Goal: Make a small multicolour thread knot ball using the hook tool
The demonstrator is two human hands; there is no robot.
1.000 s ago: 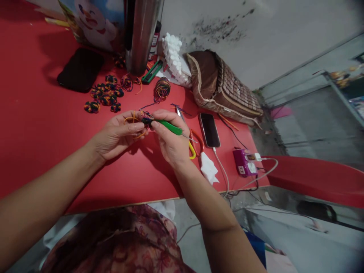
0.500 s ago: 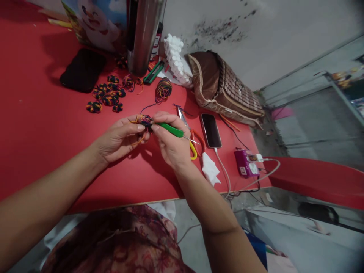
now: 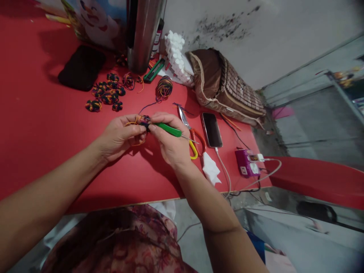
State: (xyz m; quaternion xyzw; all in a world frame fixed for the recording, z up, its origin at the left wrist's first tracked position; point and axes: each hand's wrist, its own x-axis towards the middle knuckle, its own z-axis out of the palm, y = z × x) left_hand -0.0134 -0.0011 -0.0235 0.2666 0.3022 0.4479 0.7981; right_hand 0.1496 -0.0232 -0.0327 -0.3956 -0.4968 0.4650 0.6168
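Green-handled metal crochet hook (image 3: 170, 130) lay pinched in the fingers of my right hand (image 3: 170, 146); my left hand (image 3: 119, 136) clasped a small multicoloured yarn piece (image 3: 144, 120) beside them.

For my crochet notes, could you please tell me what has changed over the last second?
The left hand closed slightly tighter around the small crochet piece. The right hand kept its grip on the green-handled hook, tip at the piece. Nothing was let go; scissors, phone and yarn ball on the red table stayed put.
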